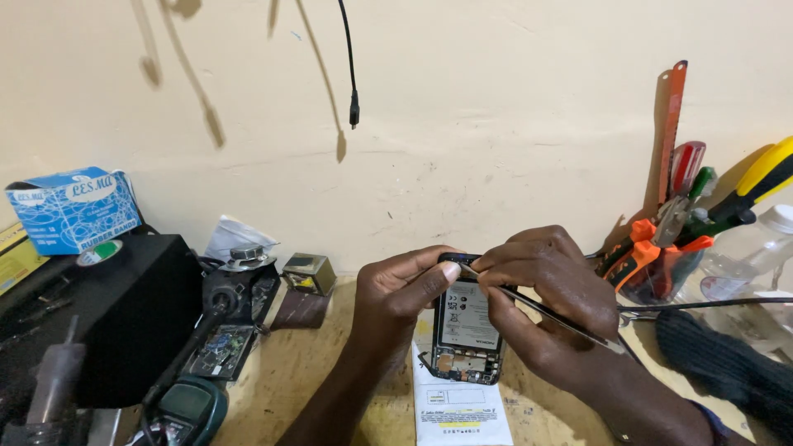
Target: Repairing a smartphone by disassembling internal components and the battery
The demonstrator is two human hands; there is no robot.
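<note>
- While the opened phone (pixel 469 330) stood tilted over a white leaflet (pixel 460 405) on the wooden bench (pixel 289 372), the left hand (pixel 396 289) pinched its upper edge, thumb pressing.
- Right hand (pixel 541 289) closed tight around tweezers (pixel 545 312), tip touching the phone's top corner.

Wooden bench (pixel 318 363), white leaflet (pixel 458 405) (flat), black box (pixel 132 314)

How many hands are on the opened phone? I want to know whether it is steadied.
2: the left hand grips the phone at its left edge; the right hand holds tweezers at its top.
</note>
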